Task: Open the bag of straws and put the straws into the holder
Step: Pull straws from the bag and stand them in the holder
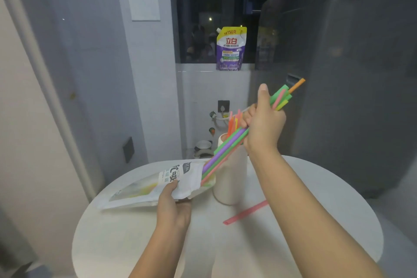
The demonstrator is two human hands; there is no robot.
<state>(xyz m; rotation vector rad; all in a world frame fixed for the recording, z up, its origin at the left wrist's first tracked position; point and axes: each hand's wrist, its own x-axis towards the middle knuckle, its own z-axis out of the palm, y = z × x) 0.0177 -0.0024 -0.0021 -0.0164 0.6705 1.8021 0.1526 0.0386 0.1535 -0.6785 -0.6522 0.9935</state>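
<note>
Tabletop [316, 221]: round, white, carrying the holder.
Bag of straws [158, 185]: left hand [172, 207] grips its middle, fingers curled.
Holder [230, 178]: white cylinder just beside the bag's mouth.
Bundle of straws [225, 153]: right hand [262, 124] fingers wrapped around it, lower ends in the bag.
Pink straw [246, 212]: lying loose on the tabletop.

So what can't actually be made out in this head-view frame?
- Inside of the holder: hidden by its wall; straw count unknown.
- Lower ends of the bundle of straws: inside the bag, so how many remain is unclear.
- Left hand fingers: under the bag, only the thumb shows.
- Bag print: blurred, not fully readable.
- Right hand covers the bundle's middle.
</note>
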